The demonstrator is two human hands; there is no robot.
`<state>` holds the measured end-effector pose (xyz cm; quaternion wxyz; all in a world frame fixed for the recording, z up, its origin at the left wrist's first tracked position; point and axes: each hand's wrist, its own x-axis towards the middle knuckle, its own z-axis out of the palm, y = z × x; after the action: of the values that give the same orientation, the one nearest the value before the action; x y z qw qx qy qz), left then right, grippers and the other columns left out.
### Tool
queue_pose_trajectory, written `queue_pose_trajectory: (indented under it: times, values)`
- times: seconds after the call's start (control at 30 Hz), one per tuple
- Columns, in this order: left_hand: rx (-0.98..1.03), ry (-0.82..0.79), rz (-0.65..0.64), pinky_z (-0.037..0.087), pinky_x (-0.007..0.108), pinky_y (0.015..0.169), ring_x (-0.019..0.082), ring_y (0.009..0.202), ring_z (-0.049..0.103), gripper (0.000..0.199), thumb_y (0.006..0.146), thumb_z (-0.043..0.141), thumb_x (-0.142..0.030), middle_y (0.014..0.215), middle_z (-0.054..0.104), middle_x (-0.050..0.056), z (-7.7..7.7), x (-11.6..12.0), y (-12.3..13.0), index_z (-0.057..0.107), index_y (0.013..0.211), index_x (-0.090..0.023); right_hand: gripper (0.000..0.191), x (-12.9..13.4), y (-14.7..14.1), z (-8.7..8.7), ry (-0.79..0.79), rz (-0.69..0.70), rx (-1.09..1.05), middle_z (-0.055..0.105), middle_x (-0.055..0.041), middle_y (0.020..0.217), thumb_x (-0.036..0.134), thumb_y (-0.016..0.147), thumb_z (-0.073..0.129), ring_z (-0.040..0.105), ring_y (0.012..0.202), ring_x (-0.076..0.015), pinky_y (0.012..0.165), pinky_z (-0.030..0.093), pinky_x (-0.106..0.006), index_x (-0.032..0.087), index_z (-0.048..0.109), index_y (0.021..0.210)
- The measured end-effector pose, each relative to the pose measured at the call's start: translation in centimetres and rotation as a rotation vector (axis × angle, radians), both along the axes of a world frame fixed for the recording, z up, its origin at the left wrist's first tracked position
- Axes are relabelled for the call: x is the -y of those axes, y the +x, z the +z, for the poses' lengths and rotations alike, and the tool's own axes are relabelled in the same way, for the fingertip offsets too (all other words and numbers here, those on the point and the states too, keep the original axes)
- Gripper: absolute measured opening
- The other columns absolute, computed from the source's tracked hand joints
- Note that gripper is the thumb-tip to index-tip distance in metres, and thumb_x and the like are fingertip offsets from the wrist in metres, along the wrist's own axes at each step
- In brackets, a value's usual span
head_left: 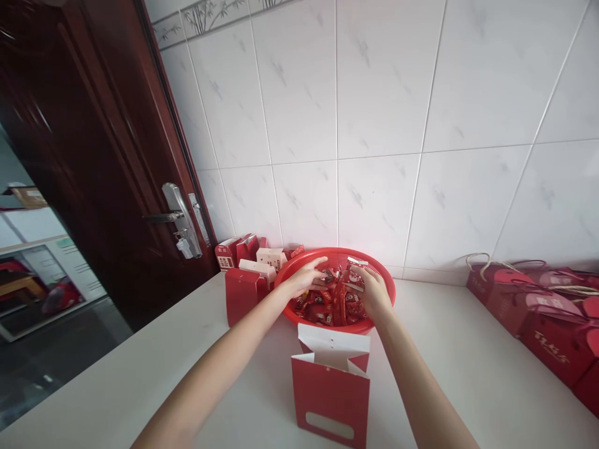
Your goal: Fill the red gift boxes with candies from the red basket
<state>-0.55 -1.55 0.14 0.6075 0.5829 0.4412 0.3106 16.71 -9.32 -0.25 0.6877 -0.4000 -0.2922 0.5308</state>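
A red plastic basket [384, 274] with a mesh inner wall holds many small candies in shiny red wrappers [322, 312]. My left hand [305, 278] reaches over the basket's left side, fingers apart above the wrappers, with nothing visibly gripped. On the right side, my right hand [373, 292] is inside the rim, its thumb and fingers closed around a red candy packet [354, 277] with white print. Nearer to me, between my forearms, a red paper gift box [330, 399] stands upright with its top flaps raised and a pale cutout low on its front.
Several red and white boxes [243, 296] stand left of the basket by the wall. Red gift boxes with rope handles [547, 321] line the table's right side. A dark wooden door [103, 156] with a metal handle stands left of the white table [196, 349]. A tiled wall [374, 125] rises behind.
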Motion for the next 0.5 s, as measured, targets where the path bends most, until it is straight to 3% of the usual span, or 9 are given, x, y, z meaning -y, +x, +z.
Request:
queue_pose_trajectory:
  times: [0.1,0.23,0.4,0.5]
  values:
    - [0.019,0.035,0.015,0.056,0.033,0.091,0.017,0.087,0.072,0.066,0.079,0.069,-0.013,0.097,0.073,0.003,-0.03,0.04,0.07,0.051,0.142,-0.021,0.026,0.07,0.05,-0.02,0.023,0.022,0.020,0.074,-0.0042,0.083,0.036,0.055,0.083,0.069,0.088,-0.0246,0.065,0.057,-0.029,0.020,0.069,0.071]
    - [0.025,0.094,-0.051,0.055,0.032,0.086,0.018,0.090,0.070,0.040,0.074,0.080,-0.026,0.102,0.074,0.006,-0.13,0.01,0.14,0.069,0.111,-0.016,0.028,0.04,0.06,-0.03,0.025,0.024,0.048,0.072,-0.0034,0.081,0.037,0.055,0.083,0.068,0.084,-0.0227,0.064,0.056,-0.029,0.020,0.070,0.072]
    - [-0.027,0.195,-0.021,0.051,0.027,0.080,0.016,0.087,0.066,0.044,0.067,0.086,-0.037,0.095,0.073,0.003,-0.21,0.20,0.15,0.071,0.104,-0.017,0.028,0.19,0.01,0.16,0.005,0.023,0.051,0.073,-0.0039,0.082,0.037,0.057,0.083,0.069,0.081,-0.0224,0.065,0.056,-0.030,0.020,0.071,0.075]
    - [-0.240,0.301,0.000,0.049,0.026,0.074,0.015,0.080,0.064,0.039,0.059,0.087,-0.029,0.080,0.069,-0.001,-0.33,0.23,0.01,0.072,0.093,-0.018,0.028,0.36,-0.01,0.29,0.010,0.028,0.047,0.073,-0.0038,0.081,0.038,0.057,0.082,0.070,0.081,-0.0230,0.066,0.055,-0.030,0.020,0.070,0.074]
